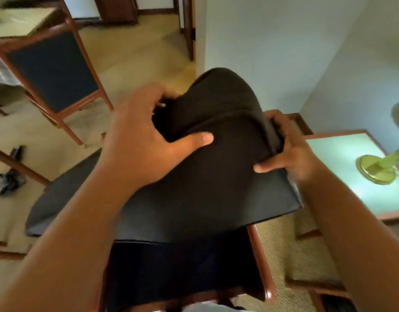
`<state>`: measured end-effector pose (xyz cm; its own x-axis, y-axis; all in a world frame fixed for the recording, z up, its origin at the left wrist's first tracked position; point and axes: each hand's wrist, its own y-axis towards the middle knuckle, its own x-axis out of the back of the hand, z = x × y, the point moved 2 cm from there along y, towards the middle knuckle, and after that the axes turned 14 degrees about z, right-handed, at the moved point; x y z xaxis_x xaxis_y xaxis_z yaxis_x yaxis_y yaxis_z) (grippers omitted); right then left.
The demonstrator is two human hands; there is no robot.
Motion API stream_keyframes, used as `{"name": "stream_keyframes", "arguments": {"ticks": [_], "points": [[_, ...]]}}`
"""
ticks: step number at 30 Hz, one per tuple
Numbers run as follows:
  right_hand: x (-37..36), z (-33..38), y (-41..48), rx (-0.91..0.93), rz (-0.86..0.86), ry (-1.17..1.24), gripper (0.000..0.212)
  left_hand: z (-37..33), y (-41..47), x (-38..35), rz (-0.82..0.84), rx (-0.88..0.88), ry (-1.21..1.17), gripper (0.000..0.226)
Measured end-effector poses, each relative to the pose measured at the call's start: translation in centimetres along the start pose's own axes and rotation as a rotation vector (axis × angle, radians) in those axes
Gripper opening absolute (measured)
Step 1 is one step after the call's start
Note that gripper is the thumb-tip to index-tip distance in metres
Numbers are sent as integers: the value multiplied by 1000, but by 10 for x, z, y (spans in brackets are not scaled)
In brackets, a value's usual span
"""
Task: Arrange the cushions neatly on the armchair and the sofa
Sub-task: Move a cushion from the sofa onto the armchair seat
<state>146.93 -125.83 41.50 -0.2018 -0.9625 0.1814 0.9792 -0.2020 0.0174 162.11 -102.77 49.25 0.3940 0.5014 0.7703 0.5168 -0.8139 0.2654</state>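
A large dark grey cushion [212, 176] fills the middle of the view, bent over near its top, above the armchair's dark seat [182, 266]. My left hand [144, 140] grips the cushion's upper left edge, thumb pressed on its front face. My right hand [290, 149] grips its upper right edge, fingers curled round the fold. The armchair's wooden frame [259, 262] shows on the right and bottom. The sofa is not in view.
A wooden chair with a dark panel [52, 70] stands at the left on the beige carpet. A side table with a pale green top [342, 154] carries a brass lamp base [376, 170] at the right. Dark items [11, 176] lie on the floor. A white wall stands behind.
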Motion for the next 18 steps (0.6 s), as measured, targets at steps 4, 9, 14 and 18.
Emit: {"name": "stream_keyframes", "arguments": {"ticks": [4,9,14,18], "points": [[-7,-75,-61,-183,-209,324,84,-1,48,-76,354,-40,6,78],[-60,-115,-32,-372,-94,34,84,101,39,-87,503,151,-238,94],[-152,-130,-9,-530,52,-414,100,195,-30,-97,577,384,-539,89],[-168,-130,-2,-549,-2,-515,113,200,-28,-89,642,423,-663,91]]}}
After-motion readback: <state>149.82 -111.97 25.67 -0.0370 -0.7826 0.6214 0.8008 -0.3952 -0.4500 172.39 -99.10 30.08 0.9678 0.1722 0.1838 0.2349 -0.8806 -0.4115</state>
